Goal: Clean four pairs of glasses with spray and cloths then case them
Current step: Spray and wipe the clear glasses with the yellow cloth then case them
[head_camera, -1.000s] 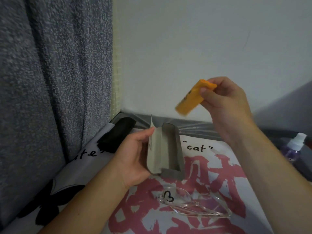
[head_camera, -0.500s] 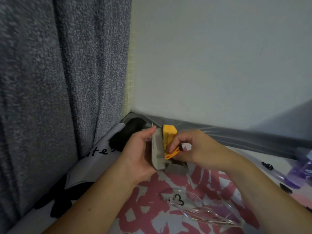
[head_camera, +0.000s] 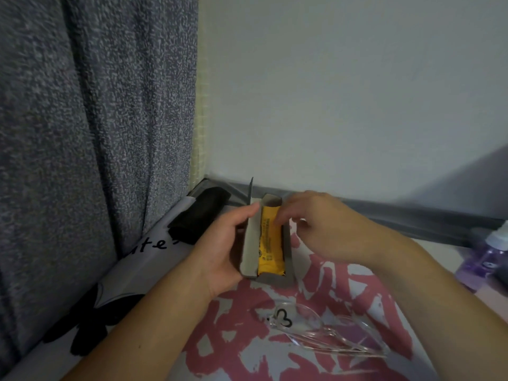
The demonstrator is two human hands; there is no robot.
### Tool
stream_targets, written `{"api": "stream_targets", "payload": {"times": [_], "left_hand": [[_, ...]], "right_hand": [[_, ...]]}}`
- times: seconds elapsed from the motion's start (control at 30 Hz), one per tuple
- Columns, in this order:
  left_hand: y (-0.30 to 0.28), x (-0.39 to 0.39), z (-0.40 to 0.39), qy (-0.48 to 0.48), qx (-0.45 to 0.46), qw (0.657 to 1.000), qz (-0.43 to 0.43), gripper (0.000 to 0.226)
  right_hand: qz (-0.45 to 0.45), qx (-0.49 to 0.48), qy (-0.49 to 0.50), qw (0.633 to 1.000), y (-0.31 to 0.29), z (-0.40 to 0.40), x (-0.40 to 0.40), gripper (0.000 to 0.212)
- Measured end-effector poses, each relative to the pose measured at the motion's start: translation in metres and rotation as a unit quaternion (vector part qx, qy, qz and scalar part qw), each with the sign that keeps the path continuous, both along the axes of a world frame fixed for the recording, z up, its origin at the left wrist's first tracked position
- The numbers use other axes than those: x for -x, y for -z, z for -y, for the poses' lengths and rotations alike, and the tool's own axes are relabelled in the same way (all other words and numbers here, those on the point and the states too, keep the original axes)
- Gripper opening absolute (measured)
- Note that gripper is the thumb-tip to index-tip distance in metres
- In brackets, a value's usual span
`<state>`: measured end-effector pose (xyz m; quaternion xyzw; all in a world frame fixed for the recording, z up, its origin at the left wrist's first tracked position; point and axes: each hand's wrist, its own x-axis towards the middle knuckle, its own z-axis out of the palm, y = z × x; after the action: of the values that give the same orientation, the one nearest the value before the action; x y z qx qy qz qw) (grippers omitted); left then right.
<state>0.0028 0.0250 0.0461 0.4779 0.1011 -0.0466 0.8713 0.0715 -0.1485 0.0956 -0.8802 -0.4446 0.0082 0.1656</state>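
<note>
Case: a grey open glasses case point(head_camera: 250, 243) is being held upright above the table, its lid flap standing open at 12 o'clock.
Left hand: the left hand point(head_camera: 220, 248) is being kept wrapped around the case's 9 o'clock side, thumb lying along its upper edge.
Cloth: a folded yellow cloth point(head_camera: 270, 243) is being kept inside the case, filling its trough.
Right hand: the right hand point(head_camera: 324, 226) is being rested at the case's 3 o'clock side, loosely bent fingertips touching the cloth's top end; nothing is being gripped.
Glasses: clear-framed glasses point(head_camera: 324, 334) are being left folded on the printed tablecloth point(head_camera: 231, 334), at 5 o'clock from the case.
Spray: a purple spray bottle point(head_camera: 486, 259) is being left standing at 3 o'clock.
Black case: a black case point(head_camera: 198, 215) is being left lying at 10 o'clock, beside the grey curtain point(head_camera: 82, 133).
</note>
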Motion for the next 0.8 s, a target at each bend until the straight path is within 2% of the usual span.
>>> {"api": "stream_targets", "payload": {"times": [0.17,0.27,0.37,0.47,0.57,0.67,0.73,0.8], "left_hand": [[0.004,0.000,-0.001,0.024,-0.033,0.999,-0.021,0.050],[0.006,0.000,0.002,0.042,-0.052,0.997,-0.033,0.052],[0.006,0.000,0.002,0.048,-0.044,0.997,-0.027,0.044],[0.006,-0.002,-0.001,0.043,-0.029,0.998,-0.030,0.044],[0.008,-0.003,-0.003,0.040,-0.032,0.998,-0.036,0.046],[0.008,-0.003,-0.002,0.037,-0.067,0.996,-0.038,0.043],[0.008,-0.003,-0.002,0.040,-0.099,0.993,-0.039,0.041],[0.006,-0.002,-0.004,0.051,-0.133,0.989,-0.049,0.038]], "right_hand": [[0.118,0.130,0.017,0.984,0.024,-0.005,-0.009,0.034],[0.140,0.128,0.036,0.981,0.023,-0.003,-0.006,0.018],[0.180,0.071,0.053,0.980,0.017,-0.002,-0.009,0.019],[0.099,-0.006,0.023,0.995,0.011,-0.003,-0.009,0.035],[-0.010,0.040,-0.025,0.999,0.017,-0.011,-0.004,0.052],[0.018,0.105,-0.008,0.994,0.028,-0.013,-0.005,0.057],[0.060,0.133,0.028,0.989,0.028,-0.009,-0.008,0.050],[0.086,0.119,0.049,0.988,0.025,-0.007,-0.010,0.044]]}}
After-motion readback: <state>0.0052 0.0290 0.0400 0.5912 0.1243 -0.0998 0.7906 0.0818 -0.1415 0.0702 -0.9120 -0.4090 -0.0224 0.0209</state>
